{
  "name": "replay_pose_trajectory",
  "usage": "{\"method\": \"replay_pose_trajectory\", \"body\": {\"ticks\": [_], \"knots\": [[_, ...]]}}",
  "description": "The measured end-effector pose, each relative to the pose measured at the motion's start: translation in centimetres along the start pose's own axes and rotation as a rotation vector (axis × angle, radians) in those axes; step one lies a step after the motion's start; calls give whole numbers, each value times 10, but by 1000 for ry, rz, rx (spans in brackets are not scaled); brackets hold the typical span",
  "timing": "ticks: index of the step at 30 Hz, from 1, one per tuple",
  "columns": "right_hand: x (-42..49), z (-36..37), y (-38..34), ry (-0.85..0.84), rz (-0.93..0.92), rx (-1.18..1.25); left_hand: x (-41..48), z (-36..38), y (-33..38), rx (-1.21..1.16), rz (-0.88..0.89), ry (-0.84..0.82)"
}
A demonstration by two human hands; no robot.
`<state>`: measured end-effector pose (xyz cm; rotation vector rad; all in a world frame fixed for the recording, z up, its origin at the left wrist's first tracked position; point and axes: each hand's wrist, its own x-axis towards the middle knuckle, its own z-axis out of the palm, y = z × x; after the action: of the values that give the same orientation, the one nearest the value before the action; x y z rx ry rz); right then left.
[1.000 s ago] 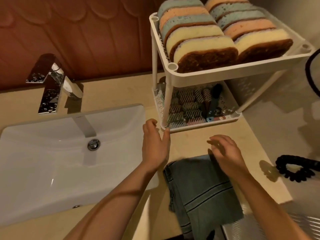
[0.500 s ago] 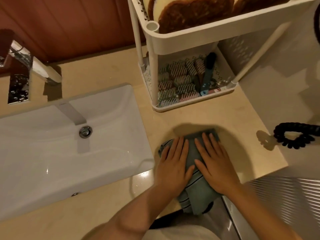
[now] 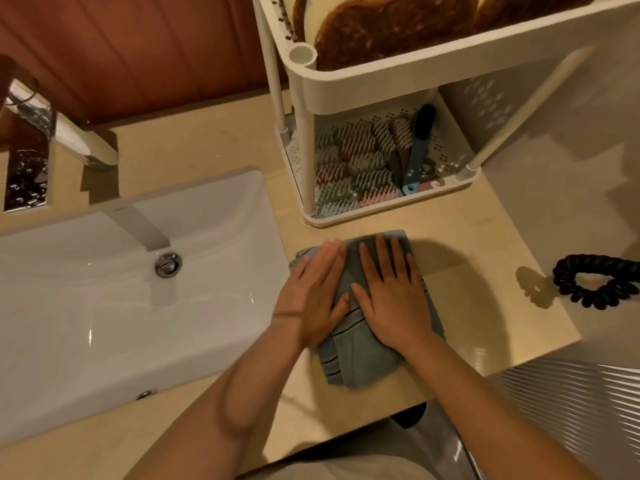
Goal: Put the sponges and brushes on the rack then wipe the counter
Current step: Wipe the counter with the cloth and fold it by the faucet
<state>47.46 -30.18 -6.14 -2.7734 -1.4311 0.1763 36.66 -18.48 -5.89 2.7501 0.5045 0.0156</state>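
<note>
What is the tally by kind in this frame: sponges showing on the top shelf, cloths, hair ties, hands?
Sponges in view: 2
Cloth: 1
Hair tie: 1
Hands: 2, left hand and right hand
Total: 6
Brushes overlap too much to count.

Dim warm light, hard shadows on counter [image 3: 485, 237], glare on sink [image 3: 86, 306], wide-angle bowing, slight blur.

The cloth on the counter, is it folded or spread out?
Folded. The cloth lies as a thick, narrow pad with stacked edges at its near end, under the left hand and right hand.
</note>
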Motion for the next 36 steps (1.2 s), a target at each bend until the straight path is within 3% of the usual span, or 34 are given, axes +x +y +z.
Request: {"method": "replay_pose_trajectory", "body": {"ticks": [9, 16, 22, 28, 36], "knots": [[15, 7, -5, 82, -56, 38, 4, -6, -8, 26, -30, -38], [-25, 7, -20, 1, -9, 46, -33, 2, 9, -64, -102, -43], [-76, 14, -48, 21, 32, 16, -93, 12, 15, 117, -83, 14], [-95, 18, -92, -1, 77, 27, -140, 4, -13, 123, -69, -12], [-114, 25, -222, -28, 5, 105, -235, -28, -100, 166, -123, -35]]}}
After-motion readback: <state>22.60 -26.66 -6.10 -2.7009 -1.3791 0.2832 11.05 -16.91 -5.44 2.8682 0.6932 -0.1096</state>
